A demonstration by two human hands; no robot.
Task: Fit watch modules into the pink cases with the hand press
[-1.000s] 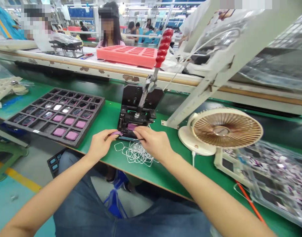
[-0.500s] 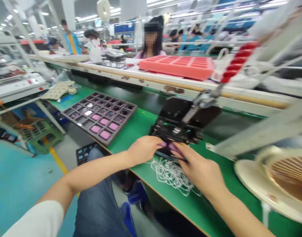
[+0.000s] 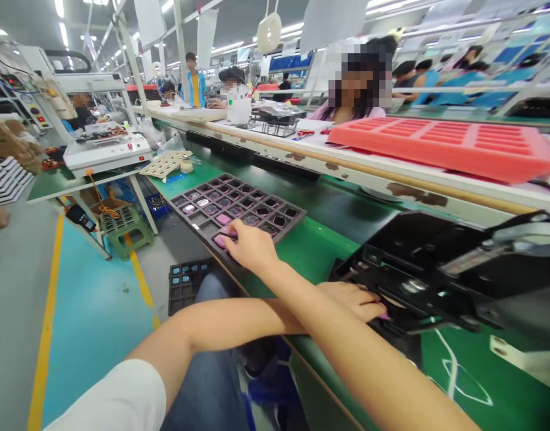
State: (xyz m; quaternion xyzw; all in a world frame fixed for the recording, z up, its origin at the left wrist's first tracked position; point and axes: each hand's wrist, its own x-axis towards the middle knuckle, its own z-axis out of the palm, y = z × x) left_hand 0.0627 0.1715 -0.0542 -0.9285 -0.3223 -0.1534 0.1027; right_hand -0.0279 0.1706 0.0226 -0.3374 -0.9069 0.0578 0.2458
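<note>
My right hand [image 3: 252, 246] reaches across my left arm to a dark compartment tray [image 3: 209, 230]. Its thumb and fingers pinch a small, dark, thin-edged piece [image 3: 230, 236] over a pocket near the tray's front edge, where pink shows beneath. My left hand [image 3: 353, 301] is at the black hand press [image 3: 410, 284], its fingers close together and bent down over a small pink piece [image 3: 383, 315]. Most of that piece is hidden under the fingertips. Other tray pockets hold dark glossy rounded-square pieces and another pink one [image 3: 223, 219].
White cord [image 3: 452, 365] lies on the green bench right of the press. A red foam tray [image 3: 441, 140] sits on the raised shelf, with a person behind it. A second dark tray [image 3: 178, 290] is below the bench edge. White equipment [image 3: 106, 152] stands at left.
My view has turned left. My right hand has left the press and crossed over my left arm to the tray with a dark piece. My left hand stays at the press.
</note>
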